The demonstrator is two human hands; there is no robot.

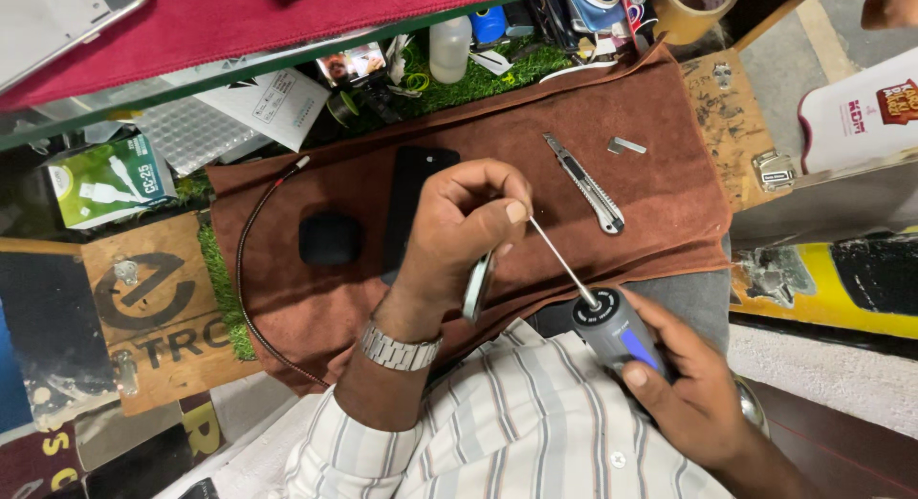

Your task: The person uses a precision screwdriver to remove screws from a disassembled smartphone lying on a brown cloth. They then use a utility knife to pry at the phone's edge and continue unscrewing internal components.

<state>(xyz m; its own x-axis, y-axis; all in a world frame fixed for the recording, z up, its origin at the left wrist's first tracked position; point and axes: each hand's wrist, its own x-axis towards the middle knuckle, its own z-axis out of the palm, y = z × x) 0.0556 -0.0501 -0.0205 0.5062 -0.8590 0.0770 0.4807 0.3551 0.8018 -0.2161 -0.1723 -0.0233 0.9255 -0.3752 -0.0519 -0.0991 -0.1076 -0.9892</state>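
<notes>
The brown cloth [660, 212] lies bare on its right side past the knife [585, 185] and small metal strip [626, 146]. Left of the phone [411, 198], a black case [329, 239] and curved cable [251, 270] block passage; bottles and clutter crowd the far edge

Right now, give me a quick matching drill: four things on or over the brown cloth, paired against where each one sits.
Things:
1. utility knife
2. black case
3. electric screwdriver
4. small metal strip

Places:
A. in the right hand
B. left part of the brown cloth, beside the dark phone
C. far right part of the cloth, beyond the knife
D. lying slantwise right of the left hand

Pairs: 1-D, 2-B, 3-A, 4-C
</notes>
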